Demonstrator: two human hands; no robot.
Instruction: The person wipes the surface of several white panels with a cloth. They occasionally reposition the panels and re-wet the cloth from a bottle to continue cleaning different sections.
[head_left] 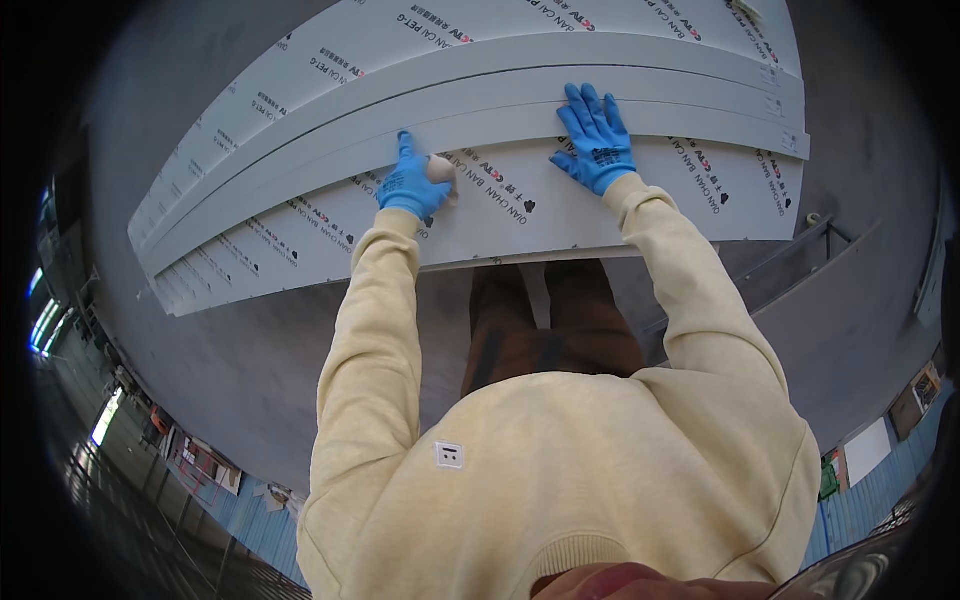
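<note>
My left hand point(406, 186), in a blue glove, grips a wadded pale pinkish cloth point(442, 172) between thumb and fingers. Its index finger stretches forward onto the nearest of the long, plain light-grey strips point(490, 113). These narrow strips lie side by side, with thin dark seams between them, across a large white board point(500, 225) covered in repeated print. Farther right, my right hand point(597, 145), also blue-gloved, rests flat on the strips with its fingers extended and thumb out to the side. The strips' undersides are hidden.
The board's near edge runs just in front of my legs point(550, 310). A metal frame point(790, 265) with a small roller-like end stands below the board at right. Grey floor point(250, 370) surrounds it, with assorted items along the blue wall point(255, 515) behind me.
</note>
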